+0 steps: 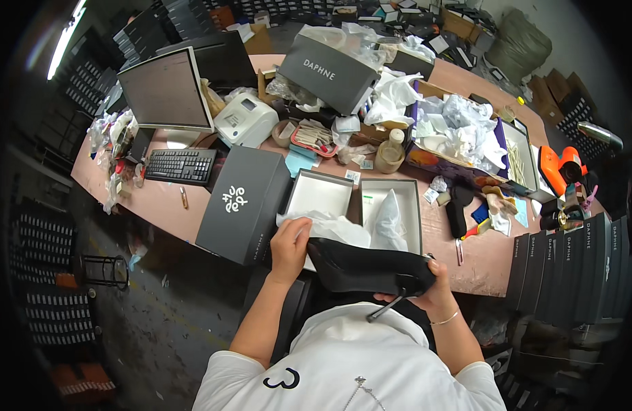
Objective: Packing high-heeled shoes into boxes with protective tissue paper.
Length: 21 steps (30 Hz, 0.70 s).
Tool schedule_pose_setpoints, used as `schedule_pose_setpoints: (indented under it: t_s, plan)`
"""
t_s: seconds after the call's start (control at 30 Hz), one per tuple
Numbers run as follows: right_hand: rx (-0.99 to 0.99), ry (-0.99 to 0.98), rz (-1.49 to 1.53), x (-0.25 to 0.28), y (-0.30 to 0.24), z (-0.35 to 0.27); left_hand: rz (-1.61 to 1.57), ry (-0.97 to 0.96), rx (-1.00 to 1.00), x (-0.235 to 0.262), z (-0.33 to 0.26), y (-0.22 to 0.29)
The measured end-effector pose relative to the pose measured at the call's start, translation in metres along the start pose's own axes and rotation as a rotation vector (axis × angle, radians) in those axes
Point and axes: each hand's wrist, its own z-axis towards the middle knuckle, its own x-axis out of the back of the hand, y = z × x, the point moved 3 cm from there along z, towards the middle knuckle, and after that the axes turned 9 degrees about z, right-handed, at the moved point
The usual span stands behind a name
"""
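So the person is holding a black high-heeled shoe (367,267) just off the near edge of the pink worktop (466,264), right in front of their chest and partly overlapping the open shoebox (357,205). The right hand (432,288) is wrapping around the heel end from below, fingers closed on the back of the shoe, with the thin heel sticking down and out toward 7 o'clock. The left hand (290,248) is sitting at the toe end, fingers curled down over white tissue paper (330,226) bunched right at the tip of the shoe; I can't really tell if it's pinching the paper or the toe itself, but it's closed, not spread. The shoe's long axis is running roughly 9 to 3 o'clock, toe pointing to 9, heel end to 3, slightly tilted so the toe sits a bit higher in the picture. From the left hand the shoe is stretching off toward 3 o'clock; the box is lying just past both hands at 12 o'clock, with its two open halves side by side, the right half holding another paper-wrapped bundle (389,219). A dark grey box lid (244,205) is lying just beside the left hand at about 10 o'clock, touching the box. Both hands are about equally near the box.
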Motion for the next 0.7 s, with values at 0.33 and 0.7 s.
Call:
schedule_pose_setpoints:
  t_s: [0.33, 0.7]
  plan:
    - [0.185, 0.388, 0.452, 0.041, 0.067, 0.064, -0.023, -0.135, -0.063, 0.035, 0.018, 0.026]
    - [0.086, 0.229, 0.568, 0.05, 0.067, 0.027, -0.111, -0.305, -0.168, 0.015, 0.003, 0.057]
